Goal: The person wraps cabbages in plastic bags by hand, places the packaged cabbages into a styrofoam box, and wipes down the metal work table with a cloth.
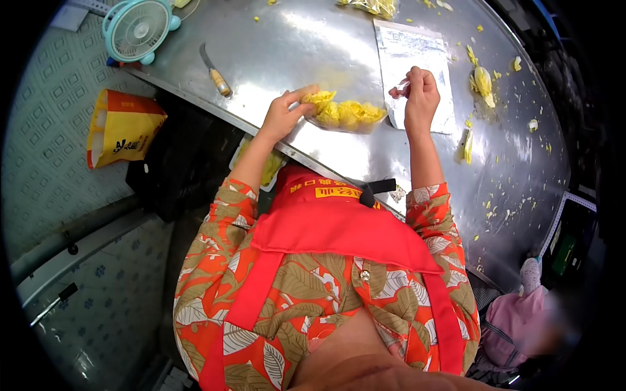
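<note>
My left hand (pixel 289 114) grips the left end of a clear bag (pixel 357 129) on the metal table, its fingers against the yellow leafy vegetable (pixel 349 113) inside. To the right, my right hand (pixel 421 98) is raised over a silver foil pouch (pixel 414 45) that lies flat. Thumb and fingers are pinched together there, with a small pinkish, shiny piece (pixel 400 88) at their tips; its kind is unclear. A curved knife (pixel 218 79) with a wooden handle rests left of my left hand.
Yellow leaf scraps (pixel 482 85) litter the metal table (pixel 313 55) on the right. Another filled bag (pixel 372 5) lies at the far edge. A turquoise fan (pixel 138 29) stands at the left corner, above a yellow-red bag (pixel 127 127). A person in pink (pixel 515 322) is at lower right.
</note>
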Demonstrator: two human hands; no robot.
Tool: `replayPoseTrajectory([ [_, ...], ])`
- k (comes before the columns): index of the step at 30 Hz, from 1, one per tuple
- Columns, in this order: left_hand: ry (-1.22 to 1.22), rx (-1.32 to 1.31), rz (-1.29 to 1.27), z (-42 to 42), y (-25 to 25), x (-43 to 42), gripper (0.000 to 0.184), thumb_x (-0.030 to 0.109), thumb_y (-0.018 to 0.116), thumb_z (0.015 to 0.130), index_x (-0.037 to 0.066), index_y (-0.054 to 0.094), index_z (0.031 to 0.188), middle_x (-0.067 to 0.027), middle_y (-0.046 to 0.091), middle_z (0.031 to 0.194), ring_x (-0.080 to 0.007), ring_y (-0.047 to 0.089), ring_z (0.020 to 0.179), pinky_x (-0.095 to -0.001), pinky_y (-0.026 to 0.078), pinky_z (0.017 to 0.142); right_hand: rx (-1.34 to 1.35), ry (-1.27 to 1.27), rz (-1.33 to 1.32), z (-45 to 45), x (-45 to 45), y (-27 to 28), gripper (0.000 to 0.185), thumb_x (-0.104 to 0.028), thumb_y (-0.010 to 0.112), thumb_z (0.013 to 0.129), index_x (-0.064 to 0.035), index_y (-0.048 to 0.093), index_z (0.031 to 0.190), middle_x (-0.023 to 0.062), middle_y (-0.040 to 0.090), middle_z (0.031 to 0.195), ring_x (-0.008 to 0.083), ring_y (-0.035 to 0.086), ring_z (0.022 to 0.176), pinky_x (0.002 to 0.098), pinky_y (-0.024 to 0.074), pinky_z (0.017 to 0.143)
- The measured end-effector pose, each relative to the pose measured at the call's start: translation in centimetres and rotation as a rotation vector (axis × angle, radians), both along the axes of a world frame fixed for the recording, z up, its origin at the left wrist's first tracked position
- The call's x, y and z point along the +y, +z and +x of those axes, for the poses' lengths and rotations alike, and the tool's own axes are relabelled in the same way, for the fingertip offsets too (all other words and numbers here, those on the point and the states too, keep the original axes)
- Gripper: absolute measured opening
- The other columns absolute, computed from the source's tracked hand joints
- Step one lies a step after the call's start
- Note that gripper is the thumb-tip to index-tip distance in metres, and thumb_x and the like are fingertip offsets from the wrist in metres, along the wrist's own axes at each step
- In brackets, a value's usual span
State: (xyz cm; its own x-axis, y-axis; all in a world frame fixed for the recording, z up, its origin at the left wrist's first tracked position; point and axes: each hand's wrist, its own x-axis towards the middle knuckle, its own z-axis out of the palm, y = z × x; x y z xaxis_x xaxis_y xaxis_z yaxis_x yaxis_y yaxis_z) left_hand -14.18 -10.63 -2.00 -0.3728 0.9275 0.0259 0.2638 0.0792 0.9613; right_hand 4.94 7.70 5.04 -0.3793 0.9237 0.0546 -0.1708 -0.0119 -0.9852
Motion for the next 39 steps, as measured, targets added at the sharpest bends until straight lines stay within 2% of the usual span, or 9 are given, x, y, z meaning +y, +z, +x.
replayPoseTrajectory([
  [5,0.016,-0.133,-0.125,-0.6,1.1,0.9,0.037,0.014,0.06,0.079,0.01,0.058,0.116,-0.0105,0.06,0.11,-0.0195,0.053,0.106,-0.0328,0.037,0.097,0.056,0.222,-0.103,0.9,0.0,-0.2,0.032,-0.013,0.053,0.087,0.0003,0.047,0.115,0.0103,0.06,0.081,0.0183,0.061,0.077,0.028,0.0502,0.069],
  [8,-0.035,-0.174,-0.007,-1.0,1.2,1.3,0.045,0.013,0.061,0.077,0.009,0.053,0.121,-0.0103,0.055,0.117,-0.0206,0.049,0.112,-0.0334,0.036,0.098,-0.134,0.436,-0.023,2.7,-0.1,-1.7,0.077,-0.014,0.065,0.074,-0.0056,0.025,0.139,0.0177,0.044,0.126,0.0247,0.049,0.11,0.0338,0.0436,0.089],
  [12,-0.105,-0.239,0.022,-0.4,1.8,1.1,0.058,0.01,0.065,0.073,0.009,0.045,0.127,-0.0099,0.047,0.128,-0.0223,0.043,0.119,-0.0329,0.035,0.099,-0.224,0.404,-0.055,3.3,-1.5,-3.3,0.092,-0.02,0.074,0.065,-0.0063,0.022,0.14,0.0177,0.043,0.128,0.026,0.047,0.114,0.0358,0.0394,0.094],
  [14,-0.119,-0.179,0.018,-0.3,2.3,1.0,0.059,0.008,0.066,0.072,0.009,0.045,0.127,-0.0099,0.047,0.128,-0.0219,0.043,0.119,-0.0325,0.035,0.099,-0.428,0.575,0.353,3.4,-2.3,-4.0,0.096,-0.02,0.077,0.063,-0.0106,0.021,0.141,0.0164,0.046,0.127,0.0249,0.045,0.116,0.0357,0.0385,0.095],
  [17,-0.197,-0.05,-0.064,0.4,3.6,0.7,0.072,0.01,0.07,0.069,0.01,0.037,0.133,-0.0102,0.048,0.127,-0.024,0.044,0.118,-0.0337,0.033,0.101,-0.58,0.526,0.362,3.0,-3.9,-4.1,0.097,-0.017,0.078,0.061,-0.011,0.023,0.141,0.012,0.05,0.123,0.0209,0.046,0.114,0.0318,0.0372,0.096],
  [19,-0.094,0.32,0.063,1.1,3.0,0.7,0.061,0.01,0.073,0.065,0.008,0.049,0.121,-0.0101,0.055,0.114,-0.0264,0.05,0.109,-0.0329,0.04,0.093,-0.588,0.473,0.17,3.1,-4.3,-4.8,0.082,-0.011,0.075,0.064,-0.0111,0.035,0.136,0.0111,0.052,0.121,0.0205,0.049,0.111,0.0304,0.0371,0.096],
  [24,-0.034,0.305,0.013,1.1,2.0,1.4,0.047,0.01,0.074,0.064,0.007,0.056,0.108,-0.0092,0.056,0.106,-0.0264,0.055,0.1,-0.0328,0.044,0.086,-0.484,0.338,0.235,3.8,-5.6,-7.1,0.052,-0.006,0.074,0.066,-0.0089,0.057,0.114,0.0095,0.058,0.114,0.021,0.053,0.107,0.0311,0.0393,0.093],
  [33,0.104,0.383,0.066,1.3,1.9,2.2,0.038,0.018,0.073,0.069,0.01,0.059,0.103,-0.0076,0.059,0.102,-0.0264,0.059,0.091,-0.0338,0.048,0.079,-0.342,0.345,0.173,2.4,-3.9,-8.2,0.047,-0.003,0.071,0.069,-0.0044,0.056,0.113,0.0066,0.056,0.115,0.0172,0.052,0.107,0.0288,0.0403,0.092],
  [39,0.056,0.305,-0.062,1.1,2.1,1.9,0.046,0.01,0.073,0.067,0.008,0.057,0.109,-0.008,0.056,0.111,-0.0231,0.055,0.103,-0.0298,0.044,0.088,-0.374,0.445,0.089,2.6,-3.3,-7.3,0.053,-0.006,0.073,0.068,-0.0064,0.054,0.117,0.0069,0.053,0.119,0.0179,0.049,0.111,0.0289,0.0361,0.097],
])
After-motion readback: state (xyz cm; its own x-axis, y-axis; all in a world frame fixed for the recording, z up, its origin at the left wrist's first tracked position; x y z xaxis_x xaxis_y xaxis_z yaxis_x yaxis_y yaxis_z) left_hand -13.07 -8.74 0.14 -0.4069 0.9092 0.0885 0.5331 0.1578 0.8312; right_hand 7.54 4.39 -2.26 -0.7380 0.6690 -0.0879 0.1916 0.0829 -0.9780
